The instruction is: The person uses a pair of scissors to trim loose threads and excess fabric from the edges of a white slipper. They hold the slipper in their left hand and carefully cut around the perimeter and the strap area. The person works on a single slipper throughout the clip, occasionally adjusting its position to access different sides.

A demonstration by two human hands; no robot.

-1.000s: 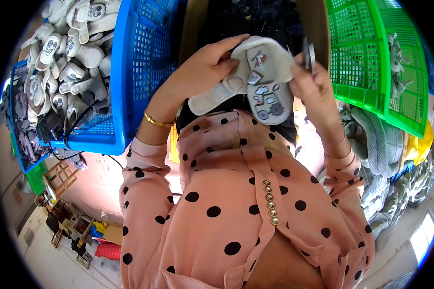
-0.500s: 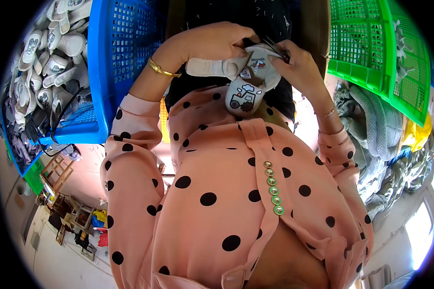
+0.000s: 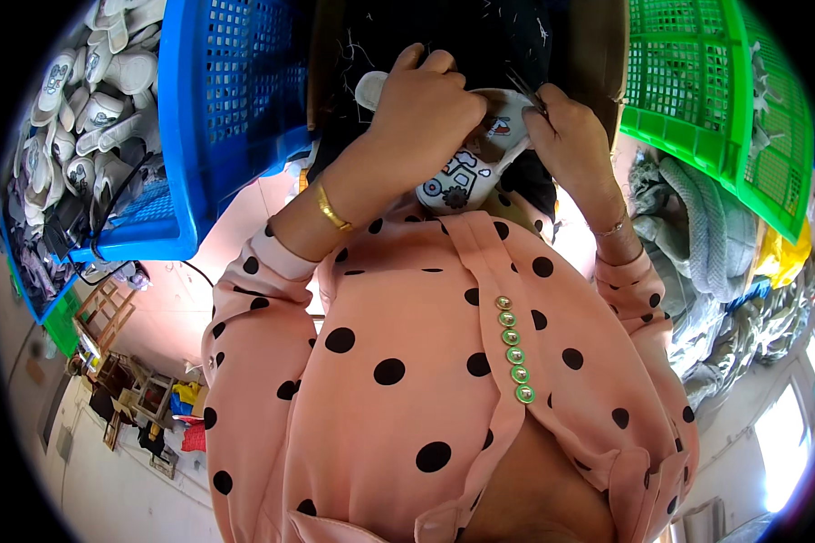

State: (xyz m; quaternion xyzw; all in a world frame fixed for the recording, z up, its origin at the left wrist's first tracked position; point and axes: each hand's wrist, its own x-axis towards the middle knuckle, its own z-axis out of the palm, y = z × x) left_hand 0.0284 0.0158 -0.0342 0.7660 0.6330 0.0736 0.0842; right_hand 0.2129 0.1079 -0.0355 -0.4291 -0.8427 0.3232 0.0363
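A small white shoe (image 3: 455,184) with a printed tractor and clouds is held over my dark lap, its toe toward my body. My left hand (image 3: 426,104) is closed over the shoe's left side, its knuckles hiding much of the opening. The rounded end of the strap (image 3: 369,90) shows beyond that hand. In my right hand (image 3: 569,131) is a pair of small metal scissors (image 3: 521,84), blades pointing up and away over the shoe's far edge. The same hand's fingers also meet the shoe's right rim. The scissors' handles are mostly hidden.
At left stands a blue plastic basket (image 3: 183,136), beside a heap of similar pale shoes (image 3: 95,118). A green basket (image 3: 738,109) stands at right, above grey fabric pieces (image 3: 697,226) and a yellow bag (image 3: 783,258). Loose thread bits (image 3: 543,32) cling to the dark cloth.
My left hand has swung over the shoe toward the right, covering the strap that lay in view before. The shoe has turned slightly; my right hand has shifted a little right with the scissors.
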